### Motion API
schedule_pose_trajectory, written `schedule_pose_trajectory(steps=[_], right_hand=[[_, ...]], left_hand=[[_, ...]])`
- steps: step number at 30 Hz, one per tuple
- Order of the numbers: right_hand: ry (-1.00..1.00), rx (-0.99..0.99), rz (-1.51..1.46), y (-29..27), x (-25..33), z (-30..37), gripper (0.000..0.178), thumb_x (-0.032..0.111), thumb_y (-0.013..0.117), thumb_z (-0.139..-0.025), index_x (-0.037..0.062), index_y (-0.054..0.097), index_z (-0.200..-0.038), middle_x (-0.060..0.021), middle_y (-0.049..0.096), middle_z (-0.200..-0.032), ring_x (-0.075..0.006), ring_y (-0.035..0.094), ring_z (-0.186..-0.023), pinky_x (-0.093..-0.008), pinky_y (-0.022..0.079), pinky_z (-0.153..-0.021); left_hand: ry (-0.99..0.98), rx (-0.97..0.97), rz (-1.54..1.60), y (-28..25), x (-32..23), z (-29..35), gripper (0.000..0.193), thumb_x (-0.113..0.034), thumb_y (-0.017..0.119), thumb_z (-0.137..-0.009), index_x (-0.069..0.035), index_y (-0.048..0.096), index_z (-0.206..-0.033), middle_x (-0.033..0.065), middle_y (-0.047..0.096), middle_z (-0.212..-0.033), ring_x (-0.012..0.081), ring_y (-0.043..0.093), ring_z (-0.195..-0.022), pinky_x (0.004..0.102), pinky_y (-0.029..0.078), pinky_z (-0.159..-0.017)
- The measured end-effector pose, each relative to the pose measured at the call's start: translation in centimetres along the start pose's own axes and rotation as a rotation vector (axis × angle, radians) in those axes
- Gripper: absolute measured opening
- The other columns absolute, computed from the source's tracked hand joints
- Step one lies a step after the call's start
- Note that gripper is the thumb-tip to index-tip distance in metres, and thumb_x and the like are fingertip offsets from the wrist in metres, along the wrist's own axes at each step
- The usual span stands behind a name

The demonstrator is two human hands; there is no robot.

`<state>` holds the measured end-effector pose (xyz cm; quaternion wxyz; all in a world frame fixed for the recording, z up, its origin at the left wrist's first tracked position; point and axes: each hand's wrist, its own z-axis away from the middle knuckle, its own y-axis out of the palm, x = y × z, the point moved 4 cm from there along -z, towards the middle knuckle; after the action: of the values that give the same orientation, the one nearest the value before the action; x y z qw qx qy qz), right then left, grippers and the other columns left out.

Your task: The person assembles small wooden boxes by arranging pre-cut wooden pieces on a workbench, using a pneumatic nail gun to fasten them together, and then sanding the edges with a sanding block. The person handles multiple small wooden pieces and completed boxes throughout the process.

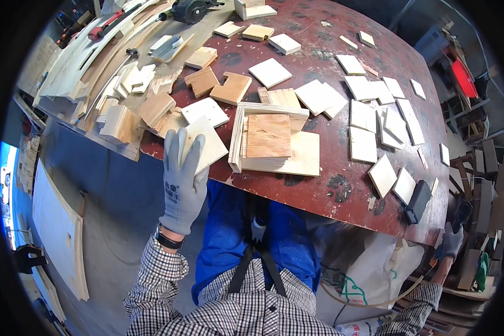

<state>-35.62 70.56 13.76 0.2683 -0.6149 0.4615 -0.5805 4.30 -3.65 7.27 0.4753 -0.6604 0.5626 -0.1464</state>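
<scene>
My left hand point(183, 187), in a grey work glove, grips a thin square wooden board point(207, 147) at the table's near edge. Its fingers lie over the board's left side. Just right of it stands an L-shaped wooden corner piece point(238, 140) on a pale plywood base point(305, 154), with a stack of brownish blocks point(269, 136) inside the corner. Far to the right, off the table's edge, my gloved right hand point(451, 242) is closed around a dark tool point(462, 215), seen only in part. A thin yellowish hose point(411, 288) runs from near that hand.
Many pale square boards point(364, 117) lie scattered on the dark red table point(319, 193). Notched blocks point(229, 88), a hammer point(131, 53) and a circular saw point(190, 10) are at the left and back. A black block-shaped object point(418, 201) sits at the right edge.
</scene>
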Motion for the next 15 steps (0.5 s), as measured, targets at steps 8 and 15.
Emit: schedule_pose_trajectory(steps=[8, 15], right_hand=[[-0.166, 0.025, -0.781, -15.6, 8.4, 15.5, 0.022, 0.021, 0.064, -0.106, 0.0013, 0.062, -0.116, -0.0039, 0.059, -0.094, -0.0138, 0.056, -0.092, -0.0314, 0.048, -0.08], [-0.197, 0.288, -0.987, -9.7, 16.4, 25.9, 0.017, 0.017, 0.061, -0.107, 0.004, 0.053, -0.101, -0.0018, 0.047, -0.077, -0.0118, 0.047, -0.058, -0.0254, 0.04, -0.054]], left_hand=[[0.029, 0.296, 0.122, 2.8, 2.5, -1.0, 0.071, -0.002, 0.063, -0.083, -0.007, 0.055, -0.153, 0.0203, 0.038, -0.167, 0.0447, 0.028, -0.158, 0.0519, 0.028, -0.129], [0.037, 0.08, 0.082, -0.2, 0.8, -2.6, 0.063, -0.012, 0.065, -0.087, -0.007, 0.059, -0.149, 0.0179, 0.05, -0.16, 0.0403, 0.038, -0.153, 0.0522, 0.026, -0.128]])
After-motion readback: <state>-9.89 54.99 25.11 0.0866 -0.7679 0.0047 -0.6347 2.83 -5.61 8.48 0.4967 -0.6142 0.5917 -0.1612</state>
